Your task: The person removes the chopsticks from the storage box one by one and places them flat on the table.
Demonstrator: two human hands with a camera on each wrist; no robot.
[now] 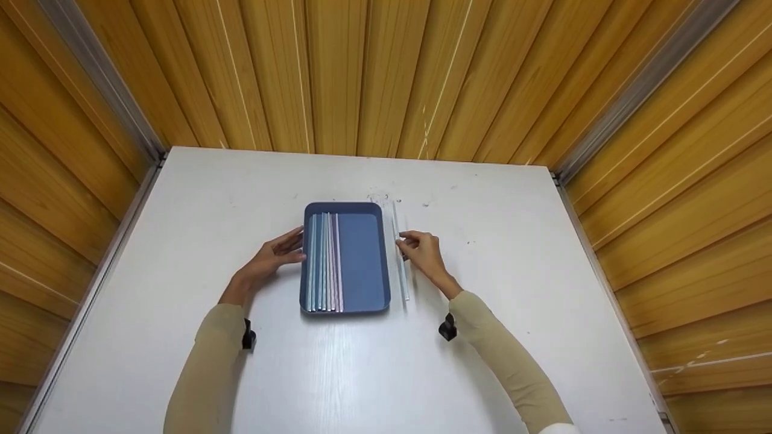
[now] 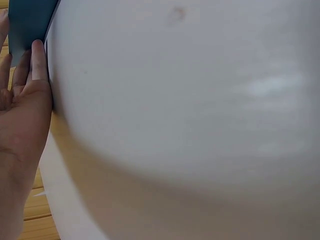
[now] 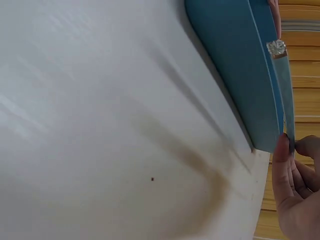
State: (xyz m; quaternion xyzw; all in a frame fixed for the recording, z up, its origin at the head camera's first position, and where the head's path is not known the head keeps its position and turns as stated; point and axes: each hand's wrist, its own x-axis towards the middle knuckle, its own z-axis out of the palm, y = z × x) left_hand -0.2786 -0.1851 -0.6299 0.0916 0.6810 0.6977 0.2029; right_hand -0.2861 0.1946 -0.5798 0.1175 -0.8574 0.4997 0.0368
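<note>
Pinching pale stick (image 1: 403,277): right fingers (image 3: 283,170) | extended against blue tray (image 1: 362,259): left fingers (image 1: 292,258) | inside, left half: row of sticks (image 1: 325,265)

A blue, round-cornered rectangular tray (image 1: 363,265), touched by the left grip (image 1: 271,256), bears pale blue, whitish and pink sticks (image 1: 325,265) lengthwise in its left half. Just beside its right wall, the right grip (image 1: 425,253) pinches a pale blue stick (image 3: 285,95) with a glittery end, held above the table (image 1: 512,337).

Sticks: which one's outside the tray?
The pale stick pinched by the right hand, right of the blue tray; the other sticks lie inside it.
</note>
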